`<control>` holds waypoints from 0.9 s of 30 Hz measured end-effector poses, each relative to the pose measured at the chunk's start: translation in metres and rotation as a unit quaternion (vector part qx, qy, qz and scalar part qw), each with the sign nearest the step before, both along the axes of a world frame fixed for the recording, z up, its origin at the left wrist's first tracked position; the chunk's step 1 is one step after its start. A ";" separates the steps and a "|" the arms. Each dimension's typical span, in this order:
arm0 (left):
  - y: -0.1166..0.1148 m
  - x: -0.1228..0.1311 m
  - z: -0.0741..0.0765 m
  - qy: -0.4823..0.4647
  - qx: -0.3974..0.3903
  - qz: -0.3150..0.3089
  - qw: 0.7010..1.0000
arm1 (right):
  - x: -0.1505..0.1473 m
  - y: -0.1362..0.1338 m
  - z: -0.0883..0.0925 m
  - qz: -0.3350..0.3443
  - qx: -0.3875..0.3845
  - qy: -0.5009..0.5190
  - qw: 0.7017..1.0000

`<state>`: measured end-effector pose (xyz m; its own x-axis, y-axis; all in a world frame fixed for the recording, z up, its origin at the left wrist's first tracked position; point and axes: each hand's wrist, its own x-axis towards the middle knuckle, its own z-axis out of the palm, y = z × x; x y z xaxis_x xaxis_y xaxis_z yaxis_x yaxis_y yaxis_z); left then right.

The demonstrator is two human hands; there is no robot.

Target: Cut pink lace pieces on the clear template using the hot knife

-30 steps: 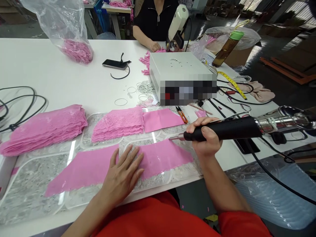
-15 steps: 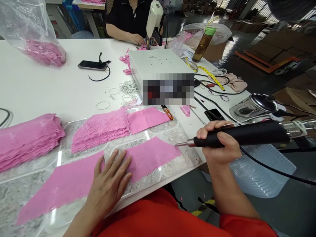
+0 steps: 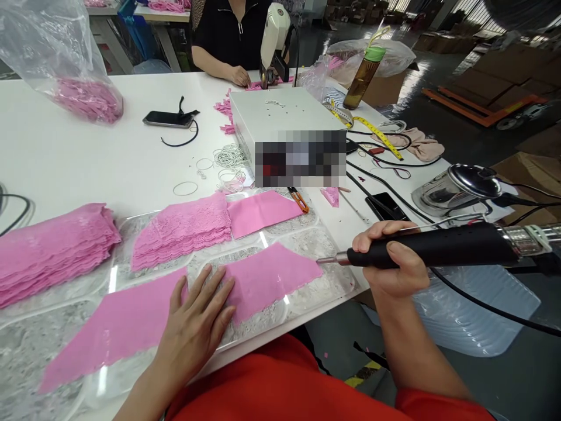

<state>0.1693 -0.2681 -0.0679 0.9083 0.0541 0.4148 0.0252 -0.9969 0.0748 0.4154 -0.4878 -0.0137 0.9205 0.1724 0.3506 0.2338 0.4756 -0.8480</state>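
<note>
My left hand (image 3: 193,321) lies flat with its fingers spread over the meeting ends of two pink fabric pieces. The left piece (image 3: 118,330) runs toward the lower left; the right piece (image 3: 272,278) has a scalloped near edge and a pointed right end. My right hand (image 3: 392,257) is wrapped around a black handheld tool (image 3: 456,250) with a slim metal tip. That tip is at the pointed corner of the right piece; whether it touches is unclear. Beyond lie a stack of pink lace pieces (image 3: 184,231) and folded pink fabric (image 3: 263,211).
A pale metal box (image 3: 284,111) stands behind the fabric, with orange snips (image 3: 298,200) before it. To the right are cables, a phone (image 3: 386,207) and a metal canister (image 3: 456,190). A thicker pink stack (image 3: 52,251) lies left. Across the table, a person works at a white machine (image 3: 275,38).
The tool's tip has moved slightly right along the fabric's pointed corner. My left hand stays flat in the same place, and the whole view has shifted a little.
</note>
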 end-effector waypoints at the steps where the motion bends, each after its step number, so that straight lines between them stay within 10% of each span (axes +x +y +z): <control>1: 0.000 0.000 0.000 0.001 0.002 0.000 1.000 | 0.000 0.000 0.000 0.000 -0.002 -0.002 1.000; 27: -0.005 -0.001 0.003 0.009 -0.012 0.012 1.000 | -0.007 0.025 -0.001 0.041 -0.002 -0.053 0.998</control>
<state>0.1685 -0.2729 -0.0649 0.9136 0.0857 0.3975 0.0510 -0.9940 0.0972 0.4083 -0.4624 -0.0150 0.8614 0.2469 0.4438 0.2827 0.4927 -0.8230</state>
